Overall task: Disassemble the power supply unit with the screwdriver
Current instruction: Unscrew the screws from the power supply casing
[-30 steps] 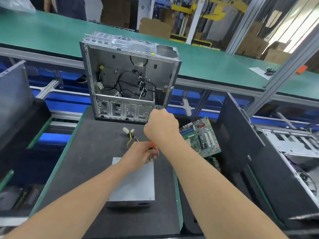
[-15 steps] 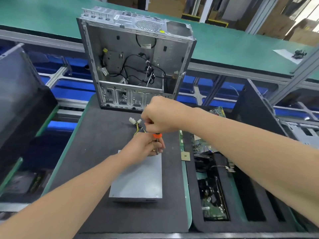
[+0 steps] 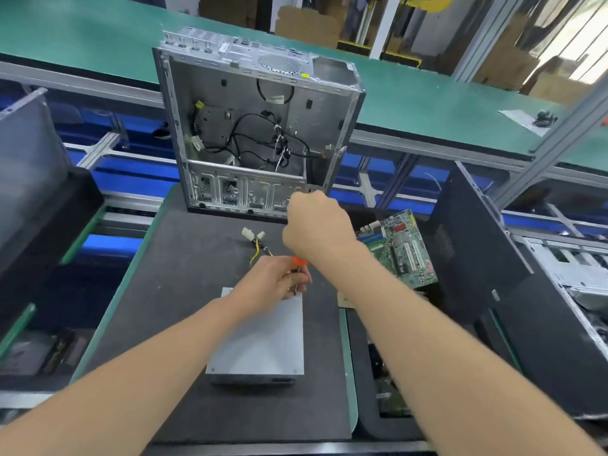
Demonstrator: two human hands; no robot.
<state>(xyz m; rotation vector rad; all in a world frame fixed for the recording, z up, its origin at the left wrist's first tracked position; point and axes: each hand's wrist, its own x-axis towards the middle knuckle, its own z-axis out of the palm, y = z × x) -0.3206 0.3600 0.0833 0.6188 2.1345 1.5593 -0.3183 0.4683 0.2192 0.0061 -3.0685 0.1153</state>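
– Now, what has changed at the power supply (image 3: 260, 340) in the last second?

– Almost nothing at the work point; only the view has swung. The right hand (image 3: 317, 230) stays fisted over the top of the screwdriver (image 3: 300, 260). The handle is hidden inside the fist, and only an orange collar shows below the knuckles. The left hand (image 3: 276, 281) keeps its fingertips pinched round the bare shaft, just under that collar.

– Meaning for the job?

– Judgement: one screw is in hand at the far edge of the lid, directly beneath the left fingertips. No screw is seen lifted out, and the lid sits flush. Disassembly looks to be at an early stage.

– Materials and shapes?

– The power supply is a flat grey sheet-metal box, matt, with square corners. It lies on a black, slightly rough mat (image 3: 184, 274) and reaches from the left fingertips back toward the wrists. White plastic plugs (image 3: 247, 232) on yellow and black wires lie just beyond the fingers. Farther beyond them stands an open computer case (image 3: 256, 126) of bare punched steel. A green circuit board (image 3: 399, 248) shows to the right of the right knuckles.
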